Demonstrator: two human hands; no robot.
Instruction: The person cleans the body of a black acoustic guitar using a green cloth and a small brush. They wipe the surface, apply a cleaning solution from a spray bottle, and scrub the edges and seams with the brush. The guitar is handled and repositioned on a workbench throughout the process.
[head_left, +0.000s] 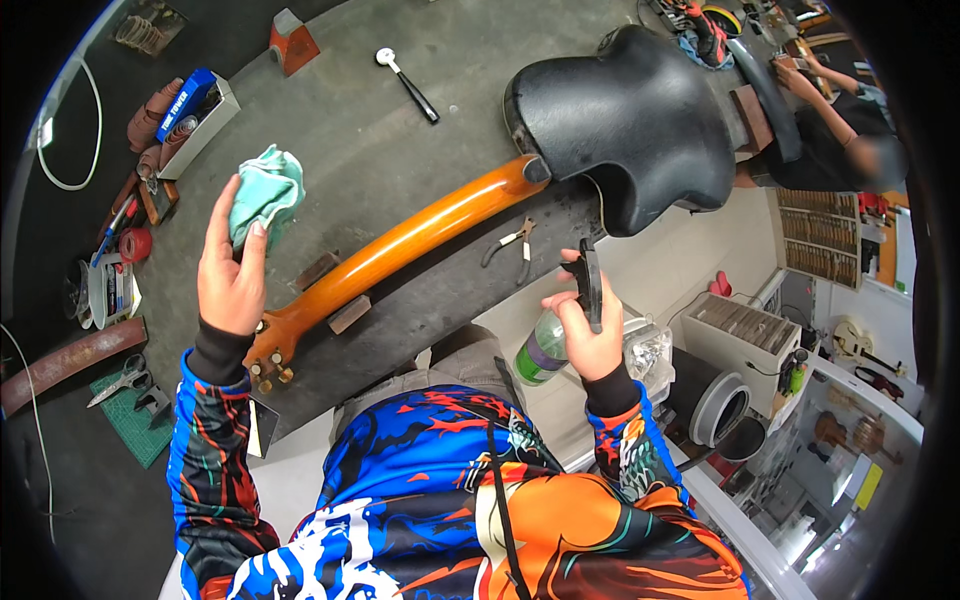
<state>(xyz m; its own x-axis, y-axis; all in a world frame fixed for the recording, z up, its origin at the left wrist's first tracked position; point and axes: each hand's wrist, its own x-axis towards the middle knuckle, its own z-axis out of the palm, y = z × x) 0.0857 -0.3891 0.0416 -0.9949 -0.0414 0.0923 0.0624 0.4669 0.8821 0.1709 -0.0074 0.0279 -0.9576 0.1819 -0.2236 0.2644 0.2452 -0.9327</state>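
My left hand grips a crumpled light green cloth between thumb and fingers, above the workbench near the headstock. In my right hand is a spray bottle with a black trigger head, held beyond the bench's front edge. A black guitar body lies back up on the bench, and its glossy amber-brown neck runs down to the left. Two small blocks sit by the neck near the headstock. Pliers lie between the neck and the bench edge.
A black-handled tool with a white round head lies behind the neck. At left stand a box of sandpaper rolls, a red tape roll, and scissors on a green cutting mat. A co-worker is at the upper right.
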